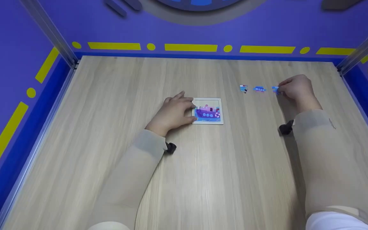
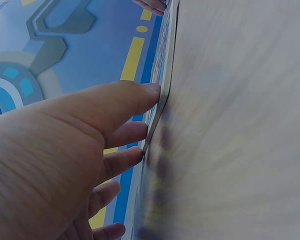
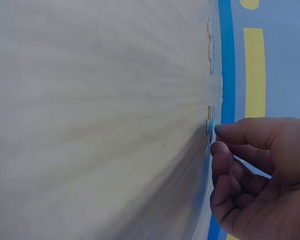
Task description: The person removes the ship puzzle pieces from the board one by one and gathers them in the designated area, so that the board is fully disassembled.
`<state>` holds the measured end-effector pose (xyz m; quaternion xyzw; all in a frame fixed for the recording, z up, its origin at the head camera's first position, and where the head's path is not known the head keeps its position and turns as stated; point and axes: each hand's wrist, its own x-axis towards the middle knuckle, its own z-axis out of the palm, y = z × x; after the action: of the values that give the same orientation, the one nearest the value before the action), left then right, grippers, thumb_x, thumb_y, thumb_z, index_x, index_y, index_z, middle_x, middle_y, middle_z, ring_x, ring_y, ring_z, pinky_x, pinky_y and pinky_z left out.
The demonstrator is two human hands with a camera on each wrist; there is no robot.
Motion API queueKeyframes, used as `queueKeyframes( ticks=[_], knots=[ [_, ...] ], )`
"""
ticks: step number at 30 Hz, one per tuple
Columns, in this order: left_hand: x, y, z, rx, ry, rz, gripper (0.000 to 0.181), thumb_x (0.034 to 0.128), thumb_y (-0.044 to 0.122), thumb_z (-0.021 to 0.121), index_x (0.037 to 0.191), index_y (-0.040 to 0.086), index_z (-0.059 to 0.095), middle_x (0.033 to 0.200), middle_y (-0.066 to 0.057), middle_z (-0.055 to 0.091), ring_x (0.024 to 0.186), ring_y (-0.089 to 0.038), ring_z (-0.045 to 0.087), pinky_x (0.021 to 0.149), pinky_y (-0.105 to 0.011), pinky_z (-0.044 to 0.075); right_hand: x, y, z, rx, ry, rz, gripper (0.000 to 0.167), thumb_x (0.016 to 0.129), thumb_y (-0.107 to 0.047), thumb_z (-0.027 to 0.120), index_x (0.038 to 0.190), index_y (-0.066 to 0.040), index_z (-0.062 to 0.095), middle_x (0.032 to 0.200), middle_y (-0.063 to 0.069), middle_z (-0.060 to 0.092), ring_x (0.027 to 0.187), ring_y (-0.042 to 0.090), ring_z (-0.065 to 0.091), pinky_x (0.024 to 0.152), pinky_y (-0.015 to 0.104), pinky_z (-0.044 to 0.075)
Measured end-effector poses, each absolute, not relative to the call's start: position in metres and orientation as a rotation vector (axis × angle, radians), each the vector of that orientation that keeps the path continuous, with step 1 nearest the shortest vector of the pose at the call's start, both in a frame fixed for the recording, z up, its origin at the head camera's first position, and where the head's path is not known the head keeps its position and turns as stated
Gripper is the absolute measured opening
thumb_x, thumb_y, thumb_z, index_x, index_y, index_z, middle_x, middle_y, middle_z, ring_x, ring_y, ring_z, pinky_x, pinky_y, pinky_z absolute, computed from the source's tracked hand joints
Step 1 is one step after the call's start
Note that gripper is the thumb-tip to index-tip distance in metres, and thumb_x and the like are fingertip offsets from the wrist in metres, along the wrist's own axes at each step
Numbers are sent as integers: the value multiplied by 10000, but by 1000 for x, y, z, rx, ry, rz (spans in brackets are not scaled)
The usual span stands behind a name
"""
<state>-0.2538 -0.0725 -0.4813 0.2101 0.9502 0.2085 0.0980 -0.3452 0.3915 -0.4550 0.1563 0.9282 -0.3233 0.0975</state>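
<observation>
Sleeves (image 1: 319, 166) are closest. The left hand (image 1: 173, 112), spread out, touches the puzzle (image 1: 208, 113). At its two o'clock, the right hand (image 1: 299, 90) meets a piece (image 1: 274, 89); can't tell if gripping.

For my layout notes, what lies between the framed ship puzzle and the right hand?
In the head view, three loose puzzle pieces lie between the ship puzzle and the right hand, the last at its fingertips.

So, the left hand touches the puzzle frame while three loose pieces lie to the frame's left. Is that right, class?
Not quite: in the head view, the three loose pieces lie right of the puzzle frame. The left hand does touch it.
</observation>
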Motion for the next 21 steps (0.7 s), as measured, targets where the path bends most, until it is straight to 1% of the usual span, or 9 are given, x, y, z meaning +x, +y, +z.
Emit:
queueKeyframes(
  ticks=[2, 4, 5, 7, 9, 11, 12, 14, 21],
  knots=[
    [-254, -72, -481, 623, 2810, 618, 501, 1055, 445, 786, 1488, 196, 747, 1763, -26, 541, 1784, -334, 233, 1399, -633, 257, -344, 391, -455, 468, 2748, -975, 396, 1087, -181, 723, 1422, 29, 747, 1389, 231, 706, 939, 166, 689, 712, 204, 557],
    [-254, -72, -481, 620, 2807, 623, 506, 1052, 441, 788, 1490, 192, 745, 1763, -28, 540, 1785, -334, 231, 1403, -633, 251, -343, 389, -453, 483, 2735, -999, 414, 1098, -200, 712, 1449, 20, 731, 1444, 242, 685, 1007, 190, 708, 781, 237, 586],
    [-254, -72, -480, 620, 2807, 623, 508, 1049, 439, 791, 1490, 191, 745, 1764, -28, 540, 1785, -334, 229, 1404, -633, 250, -343, 388, -451, 482, 2735, -996, 425, 1107, -214, 702, 1467, 11, 722, 1477, 245, 675, 1070, 211, 708, 844, 265, 598],
    [-254, -73, -480, 619, 2805, 619, 510, 1049, 441, 789, 1493, 193, 743, 1766, -26, 537, 1786, -332, 228, 1406, -634, 245, -341, 384, -448, 468, 2734, -999, 451, 1120, -242, 684, 1504, -5, 701, 1555, 258, 641, 1213, 279, 677, 990, 363, 600],
    [-254, -73, -480, 619, 2804, 615, 509, 1051, 444, 788, 1494, 196, 742, 1768, -23, 534, 1786, -330, 227, 1407, -635, 244, -340, 377, -444, 444, 2737, -1001, 475, 1132, -272, 666, 1536, -24, 681, 1620, 263, 605, 1332, 336, 616, 1119, 462, 563],
    [-254, -73, -481, 619, 2802, 609, 508, 1054, 447, 786, 1496, 201, 740, 1770, -20, 531, 1786, -329, 226, 1406, -636, 243, -338, 369, -441, 406, 2739, -1009, 488, 1141, -284, 651, 1558, -33, 663, 1657, 263, 582, 1410, 377, 580, 1213, 538, 522],
    [-254, -73, -481, 619, 2801, 606, 508, 1057, 448, 784, 1499, 202, 738, 1772, -19, 529, 1787, -328, 224, 1407, -636, 242, -337, 364, -439, 391, 2731, -1033, 492, 1146, -288, 644, 1567, -34, 655, 1672, 262, 570, 1431, 391, 567, 1236, 563, 507],
    [-254, -73, -482, 614, 2801, 601, 508, 1059, 451, 783, 1501, 205, 737, 1774, -15, 527, 1788, -324, 221, 1410, -630, 239, -336, 353, -436, 361, 2724, -1065, 494, 1151, -300, 638, 1575, -47, 651, 1675, 248, 575, 1449, 389, 565, 1251, 571, 499],
    [-253, -73, -481, 603, 2814, 607, 504, 1057, 458, 787, 1492, 208, 742, 1772, -16, 528, 1788, -325, 221, 1413, -620, 238, -332, 309, -422, 174, 2718, -1128, 506, 1142, -351, 664, 1564, -73, 671, 1617, 217, 638, 1390, 343, 628, 1203, 511, 555]
  ],
)
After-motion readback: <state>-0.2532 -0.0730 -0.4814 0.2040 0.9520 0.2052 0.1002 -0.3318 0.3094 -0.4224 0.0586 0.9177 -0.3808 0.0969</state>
